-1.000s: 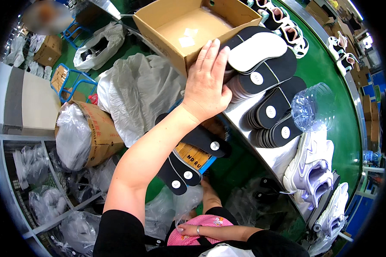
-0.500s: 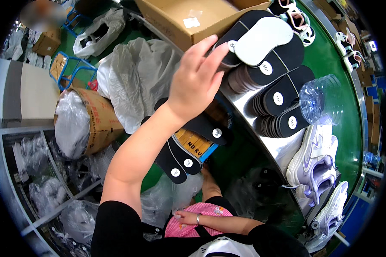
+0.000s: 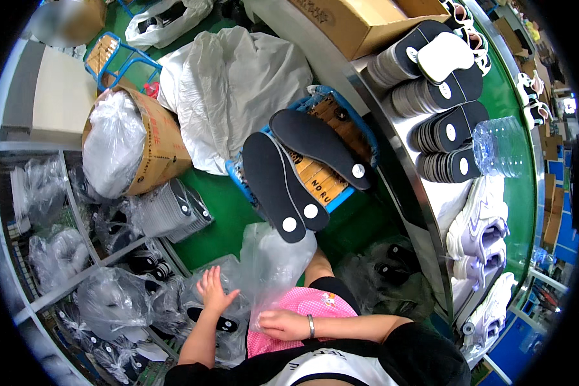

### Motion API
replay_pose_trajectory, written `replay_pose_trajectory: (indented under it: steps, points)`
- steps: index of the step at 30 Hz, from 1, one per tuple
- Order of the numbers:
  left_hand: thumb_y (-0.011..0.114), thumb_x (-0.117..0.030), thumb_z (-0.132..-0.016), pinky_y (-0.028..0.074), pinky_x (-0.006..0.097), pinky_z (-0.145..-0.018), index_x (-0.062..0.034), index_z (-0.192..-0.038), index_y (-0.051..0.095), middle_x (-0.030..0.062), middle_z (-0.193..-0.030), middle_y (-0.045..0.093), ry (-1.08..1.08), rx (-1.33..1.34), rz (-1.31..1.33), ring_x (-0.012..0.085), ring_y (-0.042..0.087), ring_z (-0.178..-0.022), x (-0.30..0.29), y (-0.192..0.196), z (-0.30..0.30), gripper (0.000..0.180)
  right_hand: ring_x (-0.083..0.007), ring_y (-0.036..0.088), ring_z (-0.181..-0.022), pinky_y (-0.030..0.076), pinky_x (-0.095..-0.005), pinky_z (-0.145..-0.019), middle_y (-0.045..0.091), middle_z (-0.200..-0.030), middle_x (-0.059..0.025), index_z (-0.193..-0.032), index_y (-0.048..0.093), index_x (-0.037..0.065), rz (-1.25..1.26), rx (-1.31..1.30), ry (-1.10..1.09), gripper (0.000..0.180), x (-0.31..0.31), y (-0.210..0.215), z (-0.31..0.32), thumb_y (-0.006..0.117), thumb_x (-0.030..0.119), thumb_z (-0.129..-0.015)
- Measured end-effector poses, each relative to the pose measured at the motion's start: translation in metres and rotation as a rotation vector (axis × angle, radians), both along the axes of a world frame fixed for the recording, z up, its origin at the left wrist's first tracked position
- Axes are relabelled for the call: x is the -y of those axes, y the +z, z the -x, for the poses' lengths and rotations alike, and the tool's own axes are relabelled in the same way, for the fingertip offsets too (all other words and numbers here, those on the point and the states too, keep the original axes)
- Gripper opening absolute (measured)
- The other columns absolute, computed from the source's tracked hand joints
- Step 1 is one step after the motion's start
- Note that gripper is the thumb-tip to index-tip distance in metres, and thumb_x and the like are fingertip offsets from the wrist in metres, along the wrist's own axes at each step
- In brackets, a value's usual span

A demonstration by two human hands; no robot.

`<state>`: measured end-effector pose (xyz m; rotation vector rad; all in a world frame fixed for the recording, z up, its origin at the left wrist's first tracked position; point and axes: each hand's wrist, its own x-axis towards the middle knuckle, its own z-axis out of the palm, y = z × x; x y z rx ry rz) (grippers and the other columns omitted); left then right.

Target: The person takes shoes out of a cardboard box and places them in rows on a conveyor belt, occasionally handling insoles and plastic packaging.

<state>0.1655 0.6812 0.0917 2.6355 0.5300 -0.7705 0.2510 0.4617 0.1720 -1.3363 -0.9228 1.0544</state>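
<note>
My left hand [image 3: 217,291] is held low on the left with its fingers spread, over clear bags; a black insole [image 3: 212,318] shows beneath its wrist. At my lap my right hand [image 3: 284,325] is closed on the edge of a clear plastic bag [image 3: 276,260], against a pink checked apron [image 3: 302,300]. Several black insoles with round white stickers, among them one long insole [image 3: 270,174], lie on a blue-framed stool with a wooden top [image 3: 315,183]. Stacked insoles [image 3: 439,132] stand in rows on the metal bench to the right, a white insole-shaped piece [image 3: 445,58] on top.
Purple-and-white sneakers [image 3: 479,231] and a clear plastic bottle [image 3: 498,147] are on the right. An open carton [image 3: 367,29] stands at the bench's far end. To the left are a bag-lined carton [image 3: 161,151] and a metal rack [image 3: 77,283] of bagged goods.
My left hand has come down and left from the insole stacks on the bench to the bags near my lap. My right hand stays at the apron. The view has shifted.
</note>
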Motion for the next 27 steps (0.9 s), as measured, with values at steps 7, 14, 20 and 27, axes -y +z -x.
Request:
replay_pose_trajectory:
  steps: [7,14,20,27]
  points:
    - [0.059,-0.026,-0.070,0.030,0.040,-0.087,-0.0046,-0.111,0.043,0.0143,-0.107,0.048,0.565,0.225,0.088,0.0283,0.044,-0.099,-0.002,-0.026,0.028,0.049,-0.0134,0.049,-0.068,0.041,-0.0277,-0.061,0.051,-0.080,-0.0047,-0.110,0.044,0.006,0.087,-0.533,-0.304,0.027,-0.015,0.030,0.000,0.044,0.013,-0.084]
    - [0.054,-0.009,-0.079,0.041,0.022,-0.073,0.0004,-0.097,0.053,0.0046,-0.088,0.056,0.540,0.901,0.822,0.0102,0.052,-0.079,0.012,0.093,-0.211,0.020,-0.0041,0.040,-0.062,0.037,-0.0185,-0.054,0.043,-0.076,0.0041,-0.120,0.035,0.010,0.134,-0.956,-0.381,0.036,-0.018,0.001,0.021,0.044,0.010,-0.084]
    - [0.055,-0.034,-0.077,0.038,0.021,-0.056,-0.0028,-0.095,0.053,0.0021,-0.082,0.054,0.404,0.533,1.207,0.0082,0.047,-0.068,0.093,0.128,-0.376,0.036,-0.0020,0.037,-0.064,0.034,-0.0152,-0.056,0.040,-0.076,0.0071,-0.119,0.036,0.013,0.118,-1.102,-0.243,0.037,-0.012,-0.012,0.043,0.045,0.008,-0.083]
    - [0.054,-0.025,-0.075,0.034,0.021,-0.049,-0.0016,-0.089,0.054,0.0015,-0.074,0.053,0.494,0.374,1.135,0.0094,0.045,-0.060,0.136,0.115,-0.470,0.027,-0.0033,0.040,-0.060,0.036,-0.0177,-0.052,0.042,-0.071,0.0038,-0.110,0.038,0.007,0.089,-1.147,-0.132,0.030,-0.001,-0.026,0.042,0.047,0.016,-0.083]
